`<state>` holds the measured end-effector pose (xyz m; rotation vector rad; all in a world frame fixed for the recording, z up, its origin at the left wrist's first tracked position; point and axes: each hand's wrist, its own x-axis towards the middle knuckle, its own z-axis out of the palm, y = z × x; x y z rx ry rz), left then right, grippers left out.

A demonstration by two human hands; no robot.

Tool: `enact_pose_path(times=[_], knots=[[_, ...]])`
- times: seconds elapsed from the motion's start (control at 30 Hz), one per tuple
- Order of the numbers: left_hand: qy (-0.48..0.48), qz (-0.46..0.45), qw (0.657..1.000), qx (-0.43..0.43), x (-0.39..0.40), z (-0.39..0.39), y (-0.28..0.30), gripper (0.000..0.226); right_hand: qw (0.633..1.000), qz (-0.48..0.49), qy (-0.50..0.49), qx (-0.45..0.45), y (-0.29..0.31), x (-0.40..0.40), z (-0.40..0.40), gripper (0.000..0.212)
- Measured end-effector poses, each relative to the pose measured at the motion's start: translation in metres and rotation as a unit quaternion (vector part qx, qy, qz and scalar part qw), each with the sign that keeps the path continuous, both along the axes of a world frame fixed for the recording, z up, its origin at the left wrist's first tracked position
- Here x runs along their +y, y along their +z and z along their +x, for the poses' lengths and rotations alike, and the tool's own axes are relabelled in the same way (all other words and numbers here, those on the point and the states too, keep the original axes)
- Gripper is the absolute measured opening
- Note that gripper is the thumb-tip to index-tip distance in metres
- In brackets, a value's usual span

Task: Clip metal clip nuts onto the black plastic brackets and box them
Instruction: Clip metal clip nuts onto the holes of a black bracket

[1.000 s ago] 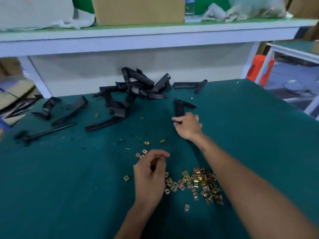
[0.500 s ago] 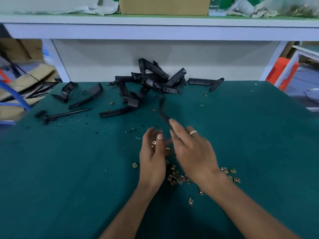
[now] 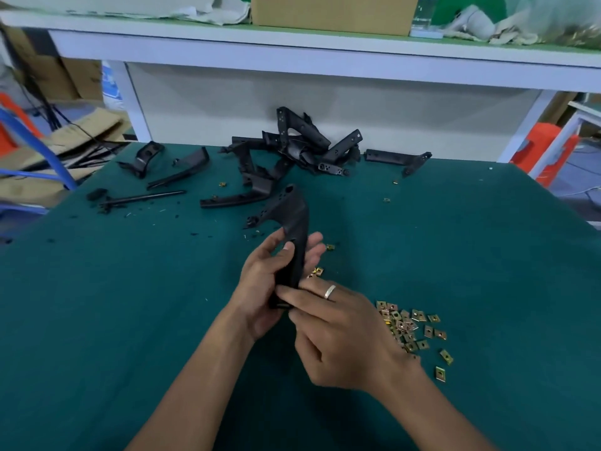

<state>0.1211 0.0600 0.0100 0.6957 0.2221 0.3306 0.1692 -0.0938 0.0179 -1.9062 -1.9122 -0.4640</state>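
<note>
Green felt covers the workbench [image 3: 113, 320] in front of me, with a white shelf [image 3: 292, 56] running across the back and a cardboard box [image 3: 335, 11] sitting on top of it. Against the back panel lies a heap of black brackets [image 3: 302, 148], and a few more are strewn to the left of it, well apart from my hands.

My left hand [image 3: 263, 288] is wrapped around one black bracket [image 3: 292, 236], held upright above the felt: my thumb lies along its near face and my fingers curl round behind it, their tips showing past its right edge. Its forked upper end points away from me toward the heap.

My right hand [image 3: 341, 333], with a ring [image 3: 329, 291] on one finger, is at the bracket's lower end. The fingertips are pressed together against that end, pinching there; whether a clip nut sits between them I cannot tell, since the fingers hide the spot.

A pile of brass-coloured clip nuts [image 3: 406, 327] lies on the felt just right of my right hand, with several loose ones scattered near it and a few more farther up the bench
</note>
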Motion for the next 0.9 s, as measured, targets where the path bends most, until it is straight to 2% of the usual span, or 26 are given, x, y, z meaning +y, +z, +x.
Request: enact_pose_path(times=[0.07, 0.17, 0.3, 0.37, 0.43, 0.53, 0.6, 0.63, 0.67, 0.7, 0.77, 0.8, 0.83, 0.87, 0.9], knots=[[0.018, 0.099, 0.994, 0.034, -0.001, 0.0, -0.001, 0.021, 0.999, 0.016, 0.018, 0.021, -0.003, -0.002, 0.0, 0.012], [0.038, 0.21, 0.974, 0.08, 0.0, -0.001, -0.002, 0.023, 0.998, 0.047, 0.03, 0.039, -0.009, -0.003, 0.007, 0.012], [0.077, 0.189, 0.976, 0.077, -0.001, -0.002, -0.002, 0.018, 0.985, 0.132, 0.006, 0.11, -0.015, -0.01, 0.016, 0.013], [0.097, 0.201, 0.971, 0.082, -0.001, -0.002, -0.003, 0.017, 0.975, 0.183, -0.04, 0.12, -0.015, -0.016, 0.024, 0.014], [0.109, 0.208, 0.969, 0.083, -0.001, -0.003, -0.004, 0.026, 0.961, 0.219, -0.12, 0.121, -0.013, -0.027, 0.04, 0.017], [0.111, 0.195, 0.97, 0.094, 0.0, -0.003, -0.004, 0.027, 0.931, 0.208, -0.266, 0.141, -0.01, -0.049, 0.07, 0.02], [0.109, 0.198, 0.968, 0.104, 0.0, -0.004, -0.005, 0.025, 0.917, 0.177, -0.318, 0.164, -0.011, -0.06, 0.084, 0.017], [0.114, 0.231, 0.96, 0.108, 0.0, -0.004, -0.005, 0.032, 0.916, 0.157, -0.324, 0.179, -0.011, -0.063, 0.087, 0.017], [0.128, 0.297, 0.94, 0.112, -0.001, -0.004, -0.006, 0.043, 0.919, 0.135, -0.316, 0.194, -0.011, -0.065, 0.089, 0.019], [0.148, 0.388, 0.902, 0.116, -0.001, -0.005, -0.008, 0.056, 0.924, 0.109, -0.3, 0.208, -0.01, -0.065, 0.088, 0.021], [0.205, 0.572, 0.782, 0.139, -0.003, -0.006, -0.012, 0.068, 0.935, 0.052, -0.264, 0.23, -0.008, -0.062, 0.082, 0.02], [0.225, 0.638, 0.719, 0.158, -0.005, -0.007, -0.013, 0.069, 0.937, 0.024, -0.251, 0.242, -0.008, -0.059, 0.079, 0.018], [0.231, 0.678, 0.676, 0.172, -0.006, -0.007, -0.012, 0.07, 0.937, -0.008, -0.243, 0.252, -0.008, -0.056, 0.077, 0.016], [0.228, 0.697, 0.657, 0.175, -0.008, -0.007, -0.012, 0.07, 0.935, -0.045, -0.242, 0.255, -0.01, -0.054, 0.075, 0.015], [0.22, 0.702, 0.657, 0.164, -0.008, -0.006, -0.014, 0.07, 0.934, -0.086, -0.242, 0.25, -0.01, -0.053, 0.073, 0.017]])
